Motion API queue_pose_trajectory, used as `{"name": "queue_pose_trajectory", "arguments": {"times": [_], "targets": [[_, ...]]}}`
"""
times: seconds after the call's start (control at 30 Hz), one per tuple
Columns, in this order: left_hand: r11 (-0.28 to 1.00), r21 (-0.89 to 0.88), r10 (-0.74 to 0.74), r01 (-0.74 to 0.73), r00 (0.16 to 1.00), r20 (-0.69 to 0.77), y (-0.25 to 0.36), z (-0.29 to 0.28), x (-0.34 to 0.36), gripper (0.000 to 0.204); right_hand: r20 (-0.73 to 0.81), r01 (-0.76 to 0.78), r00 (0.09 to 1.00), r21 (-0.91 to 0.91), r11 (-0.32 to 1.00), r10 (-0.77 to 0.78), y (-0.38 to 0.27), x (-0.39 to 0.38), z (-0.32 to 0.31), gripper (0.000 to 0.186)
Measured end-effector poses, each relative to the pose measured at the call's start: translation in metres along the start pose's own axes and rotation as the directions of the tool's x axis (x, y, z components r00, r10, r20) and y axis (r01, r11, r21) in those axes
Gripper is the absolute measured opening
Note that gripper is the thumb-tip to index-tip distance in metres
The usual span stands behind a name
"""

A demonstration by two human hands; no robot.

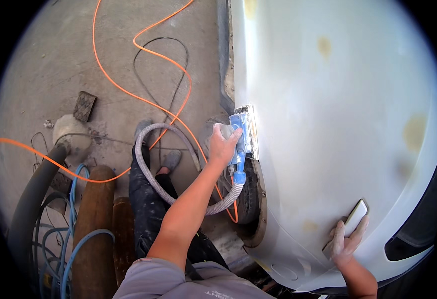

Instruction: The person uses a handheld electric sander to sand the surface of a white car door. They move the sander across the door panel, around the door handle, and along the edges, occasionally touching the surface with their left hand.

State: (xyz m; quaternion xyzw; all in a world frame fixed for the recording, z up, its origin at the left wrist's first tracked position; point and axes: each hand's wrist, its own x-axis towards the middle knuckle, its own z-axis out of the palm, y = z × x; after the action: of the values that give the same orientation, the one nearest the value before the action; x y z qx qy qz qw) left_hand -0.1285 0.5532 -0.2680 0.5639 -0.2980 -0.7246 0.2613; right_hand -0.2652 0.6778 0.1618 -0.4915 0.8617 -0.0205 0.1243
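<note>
Blue sander [246, 132] in left hand [223, 143], white block [356, 218] in right hand [344, 244], each grip tight.

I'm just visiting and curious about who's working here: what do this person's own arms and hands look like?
The left hand and right hand wear no gloves, and pale dust coats some of the fingers. A short, plain grey sleeve covers the left upper arm; the right sleeve is out of view. No watch or bracelet shows on either wrist.

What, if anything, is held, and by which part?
The left grip holds the dusty blue boxy sander by its main body; the right grip apparently holds a white oblong block by its end nearer the wrist.
</note>
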Motion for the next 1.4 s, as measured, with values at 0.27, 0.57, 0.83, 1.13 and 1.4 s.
{"name": "queue_pose_trajectory", "arguments": {"times": [0.27, 0.57, 0.83, 1.13, 1.4], "targets": [[0.989, 0.088, 0.116, -0.119, 0.992, 0.045, -0.003, 0.01, -0.097, 0.061, 0.082, 0.051, 0.995, 0.024, 0.998, -0.053, 0.014, -0.01, -0.009, 0.078], [0.989, 0.146, 0.041, -0.027, 0.995, -0.092, -0.009, 0.001, 0.031, 0.061, 0.102, 0.122, 0.988, -0.088, 0.989, -0.112, 0.011, -0.002, -0.006, 0.08], [0.99, 0.074, 0.119, -0.12, 0.993, 0.012, -0.005, 0.009, -0.057, 0.059, 0.034, -0.094, 0.995, 0.13, 0.987, 0.09, 0.014, -0.016, -0.006, 0.079], [1.0, 0.012, -0.024, 0.023, 0.999, 0.028, -0.004, 0.004, -0.009, 0.063, 0.093, 0.03, 0.995, 0.078, 0.997, -0.037, 0.014, -0.006, -0.008, 0.079], [0.998, 0.041, 0.054, -0.054, 0.998, 0.016, -0.009, 0.004, -0.02, 0.06, -0.001, -0.138, 0.99, 0.15, 0.979, 0.139, 0.002, -0.009, 0.0, 0.082]]}}
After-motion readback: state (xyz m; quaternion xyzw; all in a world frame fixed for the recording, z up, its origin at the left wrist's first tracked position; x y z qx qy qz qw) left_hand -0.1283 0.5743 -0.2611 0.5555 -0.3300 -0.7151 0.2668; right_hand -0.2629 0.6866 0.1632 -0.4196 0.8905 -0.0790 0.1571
